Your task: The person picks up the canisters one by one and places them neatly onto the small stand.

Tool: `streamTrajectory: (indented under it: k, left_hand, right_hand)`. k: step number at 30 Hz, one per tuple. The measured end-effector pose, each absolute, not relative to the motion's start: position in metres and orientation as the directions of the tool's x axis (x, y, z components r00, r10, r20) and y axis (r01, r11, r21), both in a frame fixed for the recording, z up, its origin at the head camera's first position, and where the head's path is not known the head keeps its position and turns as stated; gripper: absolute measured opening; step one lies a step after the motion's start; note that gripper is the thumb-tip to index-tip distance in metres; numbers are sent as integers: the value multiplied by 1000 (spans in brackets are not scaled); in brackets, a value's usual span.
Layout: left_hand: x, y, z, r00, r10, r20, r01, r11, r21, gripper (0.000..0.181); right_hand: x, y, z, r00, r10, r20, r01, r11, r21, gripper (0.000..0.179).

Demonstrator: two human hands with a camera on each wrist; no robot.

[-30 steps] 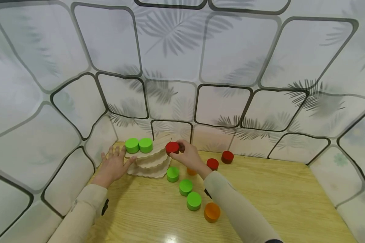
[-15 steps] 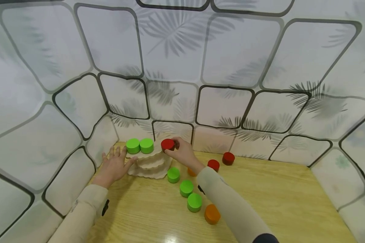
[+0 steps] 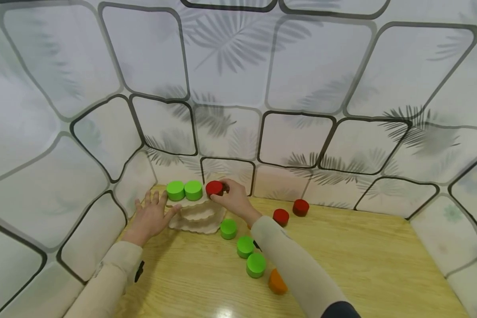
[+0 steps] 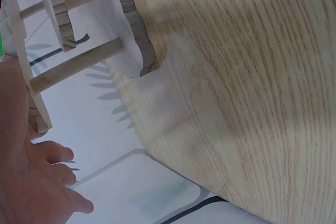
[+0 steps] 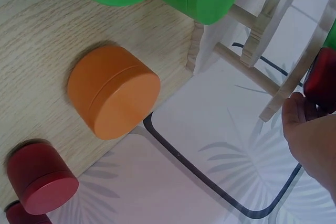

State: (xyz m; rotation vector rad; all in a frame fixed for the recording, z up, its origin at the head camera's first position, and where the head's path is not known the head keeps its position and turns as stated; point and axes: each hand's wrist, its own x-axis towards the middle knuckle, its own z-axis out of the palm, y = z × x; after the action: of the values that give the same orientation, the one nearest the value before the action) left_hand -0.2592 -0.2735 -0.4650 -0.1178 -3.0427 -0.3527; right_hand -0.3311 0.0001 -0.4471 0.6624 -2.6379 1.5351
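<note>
A tiered wooden stand [image 3: 196, 224] with scalloped edges and dowel posts [image 4: 79, 65] stands at the back left of the table. Two green round lidded jars [image 3: 193, 190] sit side by side on its top tier. At the tier's right end my right hand [image 3: 235, 199] pinches a red round lidded jar [image 3: 213, 188] between thumb and fingers, just right of the green pair. My left hand [image 3: 147, 220] rests against the tier's left end, fingers spread and thumb along the edge. In the left wrist view its other fingers [image 4: 58, 174] extend past the board.
Several green jars [image 3: 256, 265] stand on the table in front of the stand. An orange jar [image 3: 277, 282] is partly behind my right sleeve; another orange jar [image 5: 113, 92] shows beside the stand. Two red jars [image 3: 300, 207] stand farther right. Patterned walls [image 3: 230, 132] enclose the table's back and left.
My right hand has moved left with the red jar, from beside the stand to over the top tier's right end. The left hand has stayed in place.
</note>
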Motion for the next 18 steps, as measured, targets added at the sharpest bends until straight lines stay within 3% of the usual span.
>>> streamTrajectory:
  k: [18]
  left_hand:
    - [-258,-274,-463,-994,64,86,84,963,254,87]
  right_hand:
    - [-343,-11,-448,-901,-365,233,-392,457,-798,37]
